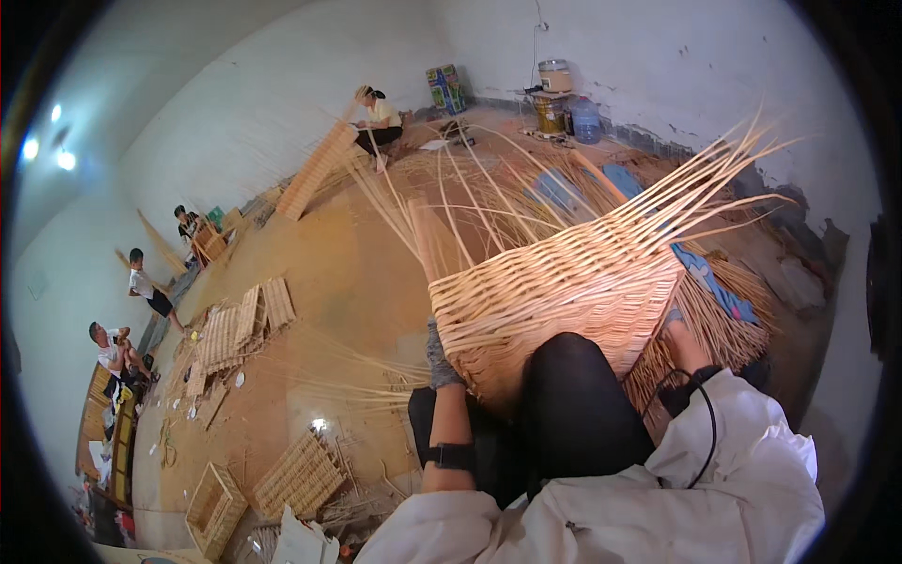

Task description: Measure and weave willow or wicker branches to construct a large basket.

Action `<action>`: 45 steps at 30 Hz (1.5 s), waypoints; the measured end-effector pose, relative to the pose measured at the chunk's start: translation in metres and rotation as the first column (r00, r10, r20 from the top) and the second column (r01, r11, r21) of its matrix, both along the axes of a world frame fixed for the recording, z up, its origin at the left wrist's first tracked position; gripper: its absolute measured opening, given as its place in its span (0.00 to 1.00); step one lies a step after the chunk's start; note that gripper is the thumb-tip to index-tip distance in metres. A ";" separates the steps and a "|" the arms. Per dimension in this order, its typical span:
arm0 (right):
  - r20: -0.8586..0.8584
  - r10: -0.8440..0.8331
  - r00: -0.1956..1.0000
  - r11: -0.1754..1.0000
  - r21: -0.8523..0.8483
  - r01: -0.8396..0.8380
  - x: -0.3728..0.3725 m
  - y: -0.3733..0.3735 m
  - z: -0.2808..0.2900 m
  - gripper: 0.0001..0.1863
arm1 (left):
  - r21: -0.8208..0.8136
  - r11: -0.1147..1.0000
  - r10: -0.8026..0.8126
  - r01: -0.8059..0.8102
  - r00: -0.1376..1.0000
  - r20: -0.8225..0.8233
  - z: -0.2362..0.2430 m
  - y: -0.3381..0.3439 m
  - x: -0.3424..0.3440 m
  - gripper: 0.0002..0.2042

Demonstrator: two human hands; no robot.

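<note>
A half-woven wicker basket point(554, 291) rests tilted against my raised knee, with long loose canes fanning from its upper right edge and more uprights at its left. My left hand point(442, 354), in a grey glove, is closed on the basket's left side. At the right side my right hand point(673, 320), also gloved, holds the basket's edge; most of its fingers are hidden behind the weave.
Bundled canes point(728, 310) and blue cloth point(719, 287) lie at the right. Woven panels point(230, 334), a rectangular basket point(214, 508) and scraps cover parts of the left floor. A person point(381, 117) works at the back; others are at the far left. A water jug point(585, 120) stands by the wall.
</note>
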State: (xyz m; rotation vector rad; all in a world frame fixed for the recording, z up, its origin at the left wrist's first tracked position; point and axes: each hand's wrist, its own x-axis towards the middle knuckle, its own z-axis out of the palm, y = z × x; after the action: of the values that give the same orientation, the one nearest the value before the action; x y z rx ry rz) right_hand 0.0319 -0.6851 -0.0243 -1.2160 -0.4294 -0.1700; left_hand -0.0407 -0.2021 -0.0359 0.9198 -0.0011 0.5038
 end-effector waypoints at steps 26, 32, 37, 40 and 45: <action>-0.440 0.376 0.816 0.923 0.099 -0.372 0.089 0.068 0.085 0.25 | -0.224 0.973 -0.061 -0.063 0.860 -0.507 0.148 -0.056 -0.010 0.11; -0.357 0.373 0.856 0.928 0.159 -0.338 0.060 0.061 0.083 0.33 | -0.129 0.944 0.131 -0.303 0.707 -0.695 0.168 -0.080 -0.002 0.12; -0.237 0.299 0.924 0.953 0.123 -0.277 0.064 0.053 0.076 0.39 | -0.090 0.939 0.241 -0.332 0.821 -0.517 0.161 -0.080 -0.008 0.13; -0.178 0.225 0.958 0.974 0.081 -0.213 0.049 0.060 0.089 0.41 | -0.173 0.959 0.158 -0.224 0.930 -0.331 0.175 -0.083 -0.037 0.12; -0.050 0.224 0.973 0.954 0.216 -0.209 0.044 0.067 0.093 0.46 | -0.291 0.952 0.073 -0.093 0.994 -0.081 0.195 -0.065 -0.060 0.22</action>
State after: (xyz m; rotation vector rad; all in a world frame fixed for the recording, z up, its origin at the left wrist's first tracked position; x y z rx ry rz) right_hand 0.0760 -0.6185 0.0690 -0.9575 -0.4651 0.0189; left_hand -0.1010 -0.2673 0.1589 0.6457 0.1729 0.5334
